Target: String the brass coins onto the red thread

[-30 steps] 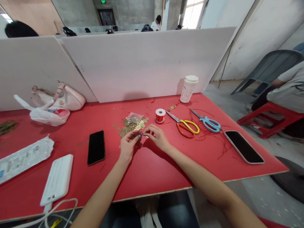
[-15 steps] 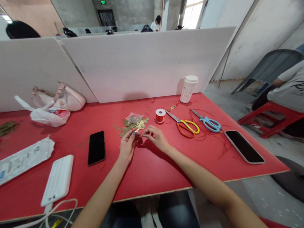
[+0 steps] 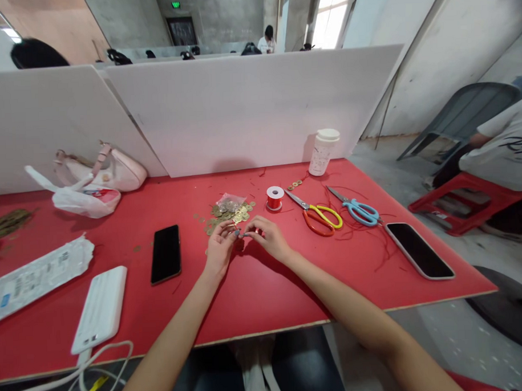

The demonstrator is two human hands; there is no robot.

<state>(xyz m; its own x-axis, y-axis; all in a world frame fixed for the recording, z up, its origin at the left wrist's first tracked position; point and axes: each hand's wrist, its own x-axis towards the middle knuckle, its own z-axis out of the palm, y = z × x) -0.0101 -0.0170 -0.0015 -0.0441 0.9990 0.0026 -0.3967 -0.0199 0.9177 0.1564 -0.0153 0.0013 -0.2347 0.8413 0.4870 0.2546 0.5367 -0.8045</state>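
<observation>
Over the middle of the red table, my left hand point(image 3: 220, 246) and my right hand point(image 3: 269, 238) meet with fingertips almost touching. Both are closed in a pinch on what looks like a thin red cord point(image 3: 239, 245), mostly hidden by the fingers. Just beyond my left hand lies a loose pile of brass-coloured coins with holes point(image 3: 243, 212), a small clear plastic bag point(image 3: 230, 202) on top of it. A spool of red cord point(image 3: 275, 199) stands upright behind my right hand.
Right of the spool lie scissors with yellow and orange handles point(image 3: 325, 217), blue-handled scissors point(image 3: 361, 212), cord scraps and a phone point(image 3: 419, 251). A white cup point(image 3: 323, 153) stands behind. Leftward are another phone point(image 3: 165, 254), a power bank point(image 3: 100, 308) and a pink handbag point(image 3: 125, 168).
My left thumb and fingers have shifted slightly, drawing closer to the right fingertips. Less of the red material shows between my hands. The things on the table have stayed put.
</observation>
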